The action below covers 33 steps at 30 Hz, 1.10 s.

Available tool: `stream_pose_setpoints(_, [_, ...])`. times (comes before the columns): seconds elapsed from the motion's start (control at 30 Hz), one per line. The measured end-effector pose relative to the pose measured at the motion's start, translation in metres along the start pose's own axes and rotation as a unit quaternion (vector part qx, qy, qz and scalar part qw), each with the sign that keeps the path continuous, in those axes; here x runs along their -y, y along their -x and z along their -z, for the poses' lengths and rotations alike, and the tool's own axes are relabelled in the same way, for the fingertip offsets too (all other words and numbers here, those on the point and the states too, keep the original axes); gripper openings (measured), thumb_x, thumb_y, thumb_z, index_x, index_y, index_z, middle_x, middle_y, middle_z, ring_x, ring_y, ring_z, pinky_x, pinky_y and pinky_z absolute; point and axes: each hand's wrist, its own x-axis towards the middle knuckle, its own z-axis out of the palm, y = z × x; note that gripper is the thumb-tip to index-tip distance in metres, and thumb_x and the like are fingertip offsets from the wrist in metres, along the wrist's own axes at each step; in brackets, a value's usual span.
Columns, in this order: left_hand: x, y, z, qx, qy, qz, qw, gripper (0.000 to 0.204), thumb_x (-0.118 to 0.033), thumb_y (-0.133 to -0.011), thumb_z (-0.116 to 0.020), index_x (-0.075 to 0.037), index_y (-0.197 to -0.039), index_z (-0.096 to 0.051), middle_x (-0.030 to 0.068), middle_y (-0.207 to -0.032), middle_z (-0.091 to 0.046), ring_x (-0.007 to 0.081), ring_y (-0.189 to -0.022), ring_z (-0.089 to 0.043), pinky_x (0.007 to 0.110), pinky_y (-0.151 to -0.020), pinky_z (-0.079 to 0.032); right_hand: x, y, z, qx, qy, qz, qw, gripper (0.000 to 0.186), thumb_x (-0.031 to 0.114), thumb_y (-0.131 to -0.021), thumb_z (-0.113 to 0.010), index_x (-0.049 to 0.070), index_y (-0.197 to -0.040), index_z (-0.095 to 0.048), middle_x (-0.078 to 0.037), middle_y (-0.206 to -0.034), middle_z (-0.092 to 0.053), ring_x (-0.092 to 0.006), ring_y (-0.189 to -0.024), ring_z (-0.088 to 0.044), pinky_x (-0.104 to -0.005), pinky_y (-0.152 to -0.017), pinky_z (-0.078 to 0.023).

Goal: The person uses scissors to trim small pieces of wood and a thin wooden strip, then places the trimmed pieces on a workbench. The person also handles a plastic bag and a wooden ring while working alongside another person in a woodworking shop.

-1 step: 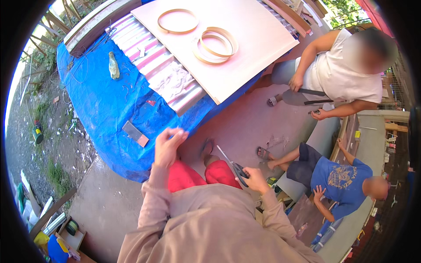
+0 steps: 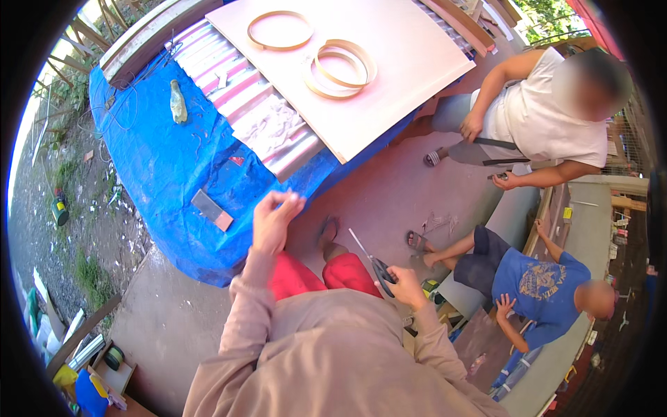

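Note:
My left hand (image 2: 272,221) is raised at the near edge of the blue tarp (image 2: 160,181), fingertips drawn together on something too small to make out. My right hand (image 2: 401,283), lower and further right, grips scissors (image 2: 381,272) by their dark handles, with the slim blades pointing up and left. A dark rectangular piece (image 2: 207,206) lies on the tarp left of my left hand. Beyond, a pale board (image 2: 385,111) rests over corrugated sheeting (image 2: 222,90) and carries thin wooden hoops (image 2: 280,17) (image 2: 340,92).
A co-worker in a white shirt (image 2: 538,125) holds dark strips at upper right. Another in a blue shirt (image 2: 528,278) is at lower right beside a long ledge. A plastic bottle (image 2: 178,104) lies on the tarp. Littered ground borders the left; shelving (image 2: 114,375) is at lower left.
My left hand has moved a little up and to the right. My right hand and the scissors have shifted very slightly rightward.

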Motion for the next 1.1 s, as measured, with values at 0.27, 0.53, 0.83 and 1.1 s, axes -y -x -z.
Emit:
stream_pose_setpoints(0.27, [0.077,-0.108,-0.121,-0.162,-0.052,-0.052,0.984,0.019,-0.015,-0.097,-0.086,-0.002,-0.105,-0.075,0.0057,-0.095,-0.078,0.0124,-0.088,-0.072,0.027,-0.081,-0.056,-0.097,0.009,0.041,-0.111,-0.142,-0.047,0.982,0.032,0.020,-0.087,-0.094,-0.002,-0.094,-0.072,-0.005,-0.069,-0.064,-0.0109,-0.063,-0.053,-0.0312,-0.060,-0.047])
stream_pose_setpoints(0.53, [0.089,-0.118,-0.146,-0.256,-0.176,-0.063,0.949,0.024,-0.018,-0.094,-0.088,0.002,-0.106,-0.081,0.0081,-0.097,-0.080,0.0129,-0.089,-0.073,0.028,-0.084,-0.058,-0.066,-0.088,0.135,-0.026,-0.068,0.064,0.995,0.035,0.019,-0.084,-0.095,0.000,-0.093,-0.067,-0.001,-0.077,-0.065,-0.0099,-0.071,-0.056,-0.0299,-0.065,-0.046])
stream_pose_setpoints(0.83, [0.077,-0.101,-0.158,-0.279,-0.163,-0.057,0.945,0.025,-0.019,-0.094,-0.086,0.001,-0.109,-0.084,0.0103,-0.096,-0.084,0.0148,-0.085,-0.074,0.031,-0.081,-0.059,0.149,-0.253,0.150,0.070,-0.022,0.311,0.948,0.027,0.011,-0.089,-0.090,-0.001,-0.096,-0.066,-0.012,-0.089,-0.081,-0.0128,-0.075,-0.072,-0.0318,-0.068,-0.057])
stream_pose_setpoints(1.1, [0.084,-0.104,-0.139,-0.233,-0.132,-0.059,0.962,0.021,-0.017,-0.091,-0.086,0.000,-0.102,-0.085,0.0145,-0.090,-0.082,0.0167,-0.079,-0.074,0.034,-0.074,-0.058,0.236,-0.351,0.089,0.149,0.205,0.362,0.897,0.029,0.020,-0.087,-0.087,-0.003,-0.084,-0.069,-0.019,-0.069,-0.069,-0.0269,-0.059,-0.067,-0.0400,-0.060,-0.051])
